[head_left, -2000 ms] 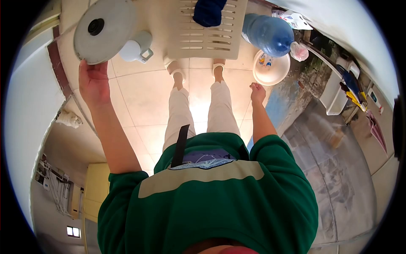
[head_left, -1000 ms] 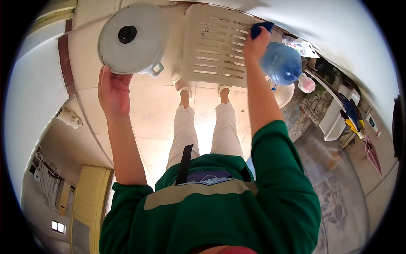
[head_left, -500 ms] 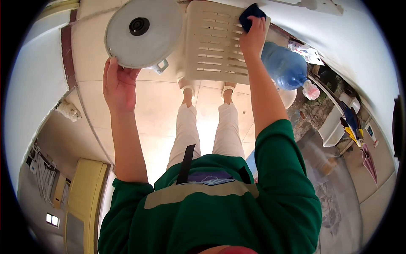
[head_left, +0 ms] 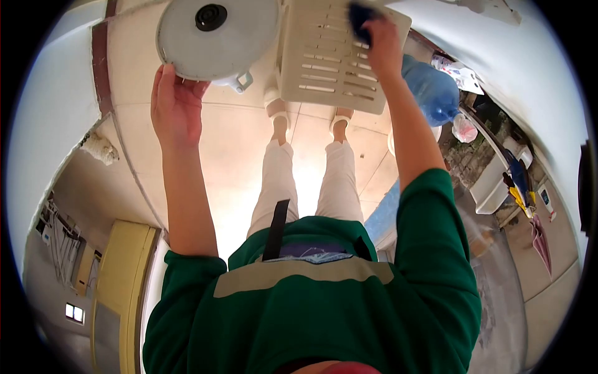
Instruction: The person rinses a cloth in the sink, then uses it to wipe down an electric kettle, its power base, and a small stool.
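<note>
My left hand [head_left: 177, 106] grips the near edge of a pot with a pale grey lid [head_left: 218, 47]. A round black knob [head_left: 211, 17] sits on the lid, and a light handle [head_left: 242, 81] sticks out at the pot's lower right. My fingertips are partly hidden under the rim. My right hand [head_left: 385, 47], somewhat blurred, is closed on a dark blue cloth [head_left: 362, 22]. The cloth lies against the right part of a beige slatted plastic seat [head_left: 299, 62], whose far end is cut off by the frame.
A big blue water bottle [head_left: 430, 90] with a pinkish plastic bag at its neck lies right of the slatted seat. Farther right are a white trough [head_left: 489, 187] and tools with yellow handles [head_left: 516, 194]. A yellow door [head_left: 124, 268] is at lower left. My feet stand on tiles.
My right hand and the cloth have shifted slightly up in view. The pot and slatted seat also appear higher, and the seat lies farther right. Both hands keep their hold.
</note>
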`<state>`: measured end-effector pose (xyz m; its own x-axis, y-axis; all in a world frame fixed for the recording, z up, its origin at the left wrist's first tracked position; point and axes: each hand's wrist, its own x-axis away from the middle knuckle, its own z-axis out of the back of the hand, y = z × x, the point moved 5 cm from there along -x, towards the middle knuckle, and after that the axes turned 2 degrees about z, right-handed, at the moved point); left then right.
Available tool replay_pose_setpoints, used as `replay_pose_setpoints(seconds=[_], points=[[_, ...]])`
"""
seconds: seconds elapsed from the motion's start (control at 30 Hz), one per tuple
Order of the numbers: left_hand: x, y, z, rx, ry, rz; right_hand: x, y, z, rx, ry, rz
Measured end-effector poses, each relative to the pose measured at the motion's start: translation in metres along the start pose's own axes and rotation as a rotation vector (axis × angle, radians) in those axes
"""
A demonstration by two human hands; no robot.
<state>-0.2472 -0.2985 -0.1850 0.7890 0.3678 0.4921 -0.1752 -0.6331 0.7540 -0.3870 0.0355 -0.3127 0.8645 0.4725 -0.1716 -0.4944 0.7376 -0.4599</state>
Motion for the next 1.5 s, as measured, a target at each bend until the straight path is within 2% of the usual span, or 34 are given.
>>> replay_pose_setpoints(seconds=[0.03,0.1,0.17,0.23,0.27,0.33,0.37,0.4,0.43,0.47,0.57,0.63,0.7,0.8,0.83,0.87,0.9,0.97,1.03,1.1,1.17,1.23,1.27,1.33,1.37,1.43,1.5], points=[[0.001,-0.001,0.000,-0.003,0.003,0.009,-0.006,-0.001,0.004,0.099,0.135,-0.106],[0.002,-0.005,-0.002,-0.017,0.042,-0.004,0.004,-0.036,-0.034,-0.074,0.129,-0.149],[0.005,-0.010,-0.005,-0.018,0.051,0.013,0.032,-0.108,-0.073,-0.090,-0.093,0.127],[0.007,-0.012,-0.005,-0.033,0.061,0.023,0.060,-0.166,-0.064,-0.071,-0.291,0.327],[0.007,-0.012,-0.006,-0.028,0.020,0.028,0.062,-0.162,-0.065,-0.075,-0.282,0.325],[0.005,-0.009,-0.010,-0.025,-0.028,0.023,0.066,-0.141,-0.065,-0.081,-0.321,0.491],[0.005,-0.007,-0.010,-0.031,-0.017,0.015,0.040,-0.120,-0.051,-0.091,-0.372,0.457],[0.005,-0.006,-0.008,-0.037,-0.004,0.008,0.020,-0.081,-0.055,-0.226,-0.199,0.194],[0.006,-0.005,-0.007,-0.042,-0.002,0.006,-0.014,-0.060,-0.041,-0.071,-0.194,0.004],[0.006,-0.004,-0.006,-0.048,-0.009,-0.001,-0.038,-0.048,-0.026,-0.021,-0.068,-0.011],[0.005,-0.004,-0.002,-0.040,0.007,-0.006,-0.047,-0.077,-0.056,-0.055,-0.092,0.004],[0.003,-0.007,0.005,-0.020,0.034,-0.006,-0.012,-0.130,-0.060,-0.048,-0.348,0.122],[-0.001,-0.011,0.013,-0.015,0.004,0.005,0.051,-0.158,-0.077,0.048,-0.377,0.469],[-0.010,-0.014,0.027,-0.050,0.010,0.013,0.072,-0.148,-0.056,-0.046,-0.383,0.530],[-0.012,-0.015,0.030,-0.049,0.009,0.007,0.058,-0.129,-0.057,0.014,-0.269,0.551],[-0.014,-0.017,0.034,-0.069,0.015,0.018,0.026,-0.101,-0.060,-0.090,-0.279,0.435],[-0.015,-0.017,0.038,-0.092,0.021,0.029,-0.011,-0.082,-0.050,-0.138,-0.309,0.089],[-0.014,-0.017,0.037,-0.098,0.041,0.019,-0.056,-0.069,-0.031,0.113,0.110,0.156],[-0.012,-0.019,0.040,-0.099,0.060,0.025,-0.063,-0.075,-0.050,-0.019,0.022,0.060],[-0.012,-0.023,0.040,-0.100,0.046,0.035,-0.024,-0.105,-0.065,-0.023,-0.115,0.091],[-0.011,-0.023,0.036,-0.114,0.069,0.045,0.028,-0.146,-0.068,0.112,-0.474,0.304],[-0.010,-0.022,0.033,-0.132,0.090,0.052,0.085,-0.156,-0.058,-0.091,-0.481,0.394],[-0.010,-0.022,0.033,-0.135,0.088,0.046,0.084,-0.147,-0.055,-0.085,-0.479,0.392],[-0.011,-0.025,0.032,-0.135,0.075,0.048,0.080,-0.127,-0.061,0.085,-0.533,0.568],[-0.011,-0.027,0.035,-0.142,0.067,0.045,0.053,-0.111,-0.059,0.200,-0.554,0.513],[-0.010,-0.030,0.035,-0.150,0.052,0.045,-0.013,-0.082,-0.051,0.334,-0.244,0.358],[-0.007,-0.033,0.033,-0.155,0.077,0.042,-0.060,-0.074,-0.040,0.196,0.012,0.285]])
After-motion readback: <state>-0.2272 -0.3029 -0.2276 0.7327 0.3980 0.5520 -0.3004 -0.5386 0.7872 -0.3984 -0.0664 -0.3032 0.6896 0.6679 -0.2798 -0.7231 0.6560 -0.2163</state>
